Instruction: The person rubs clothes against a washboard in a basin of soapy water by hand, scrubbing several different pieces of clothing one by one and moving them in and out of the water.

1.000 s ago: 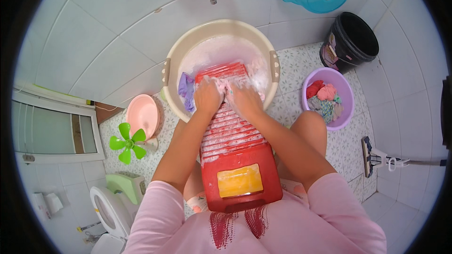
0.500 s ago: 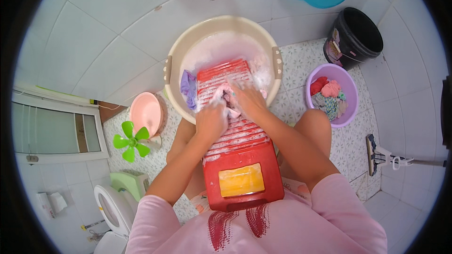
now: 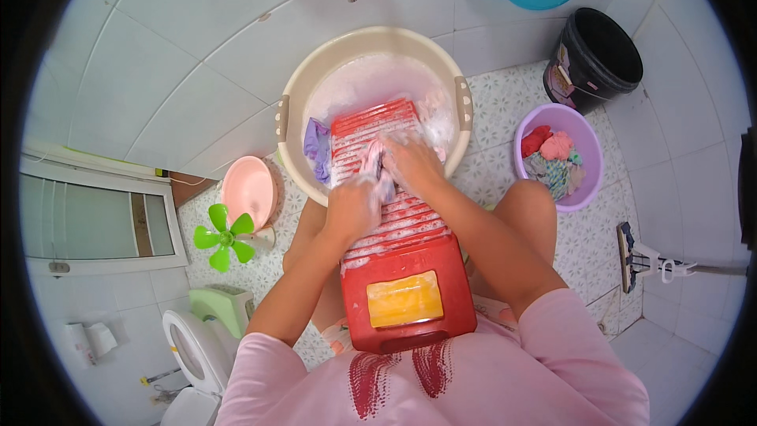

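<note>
Gripping the soapy pink cloth (image 3: pixel 372 159) w/ both hands: left hand (image 3: pixel 355 207) clenched on its near end, right hand (image 3: pixel 412 166) curled over its R side, fingertips too blurred to place exactly. Cloth's bunched btwn them on the ridged red washboard (image 3: pixel 406 225) — long axis approx. in line w/ the board's, i.e. pointing away from the torso (image 3: pixel 481 371). L sits nearer the body — R farther out, over the cream basin (image 3: pixel 371 35) end.
</note>
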